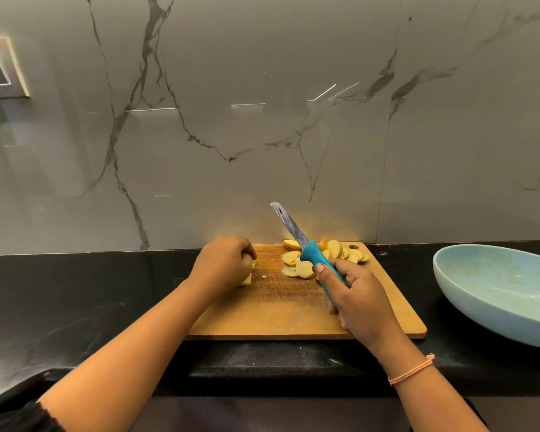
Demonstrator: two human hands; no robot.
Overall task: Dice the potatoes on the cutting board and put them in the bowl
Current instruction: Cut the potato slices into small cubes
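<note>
Wooden cutting board [281, 313] lies on our black tabletop [75, 294], against the marble wall [262, 120]. Our right hand [357, 296] is clamped on the teal knife [306, 249], blade raised over the potato slices [321, 258] at the board's far right. Our left hand [223, 263] curls over cut potato pieces [247, 279] at the board's left edge, hiding most of them. Right of the board sits our pale blue bowl [496, 294].

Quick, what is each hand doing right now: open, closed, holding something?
Left hand: closed over potato pieces on the cutting board.
Right hand: closed on the knife, blade raised.
</note>
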